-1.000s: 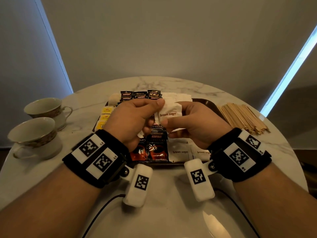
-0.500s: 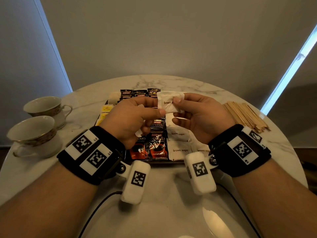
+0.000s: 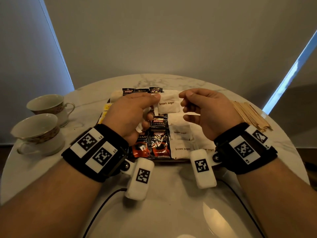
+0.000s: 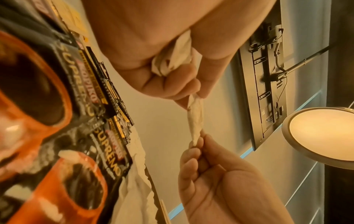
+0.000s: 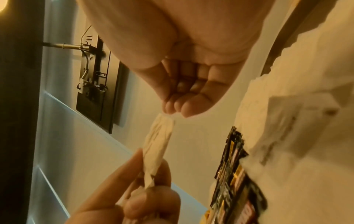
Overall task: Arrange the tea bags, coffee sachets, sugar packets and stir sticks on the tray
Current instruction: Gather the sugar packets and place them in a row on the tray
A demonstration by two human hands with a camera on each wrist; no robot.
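A white "brown sugar" packet hangs above the far half of the dark tray. My left hand pinches its left end and my right hand pinches its right end. More white packets are bunched in my left palm. On the tray lie black-and-orange coffee sachets, sugar packets to their right and yellow tea bags at the left edge. The wooden stir sticks lie in a pile on the table, right of the tray.
Two teacups stand on the round marble table at the left. More coffee sachets lie along the tray's far edge. A black cable runs over the near table surface.
Both hands have carried the sugar packet away from me, over the far part of the tray. They were close together and now stand apart, one at each end of the packet.
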